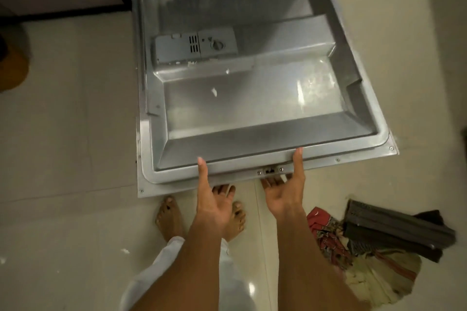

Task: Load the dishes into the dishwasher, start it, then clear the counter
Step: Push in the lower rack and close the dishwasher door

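Presently, grey stainless-steel dishwasher door (252, 98) seen open, lowered nearly flat above pale tiled floor (63, 134). Near edge of door held by left grip (211, 199) and right grip (283, 190), thumbs laid on rim, fingers tucked beneath. Grey rectangular detergent dispenser (194, 45) set into inner panel. Crumpled multicoloured cloth heap (353, 247) left on floor at right.

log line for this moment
left hand, right hand: gripping front edge | dishwasher door: open | dishes: none visible
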Demonstrator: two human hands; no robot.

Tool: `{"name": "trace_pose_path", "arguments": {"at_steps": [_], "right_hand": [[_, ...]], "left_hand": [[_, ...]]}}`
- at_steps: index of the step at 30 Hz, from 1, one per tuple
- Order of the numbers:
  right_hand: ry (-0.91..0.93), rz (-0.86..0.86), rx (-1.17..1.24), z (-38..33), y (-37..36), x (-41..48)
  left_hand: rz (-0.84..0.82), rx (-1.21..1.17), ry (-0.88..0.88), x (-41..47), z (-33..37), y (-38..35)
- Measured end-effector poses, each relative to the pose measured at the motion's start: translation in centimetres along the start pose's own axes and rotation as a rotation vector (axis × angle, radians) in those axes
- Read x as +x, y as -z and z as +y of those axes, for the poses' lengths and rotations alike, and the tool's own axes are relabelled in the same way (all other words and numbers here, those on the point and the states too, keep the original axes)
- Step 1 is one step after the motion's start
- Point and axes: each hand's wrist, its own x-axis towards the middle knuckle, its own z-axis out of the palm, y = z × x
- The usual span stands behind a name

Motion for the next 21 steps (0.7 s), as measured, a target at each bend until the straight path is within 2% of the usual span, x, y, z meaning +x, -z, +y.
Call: {"name": "trace_pose_path", "arguments": {"at_steps": [5,10,17,21], "right_hand": [[-0.035,-0.052,0.087,-4.9,-3.1,-8.9],[-0.035,-0.141,0.096,-10.3,-9.5,-16.9],[0.05,-0.265,0.001,-17.7,-18.1,-24.9],[0.117,-0.278,-0.121,-20.4,-22.5,-27.8]], "left_hand": [[-0.039,-0.044,-0.004,-11.0,2.8,-4.2],[-0.072,-0.048,-0.03,-20.4,7.0,-10.1],[-0.181,0.197,-0.207,-27.0,12.9,-17.9],[-0.187,0.127,-0.262,-30.1,16.3,-21.4]]}}
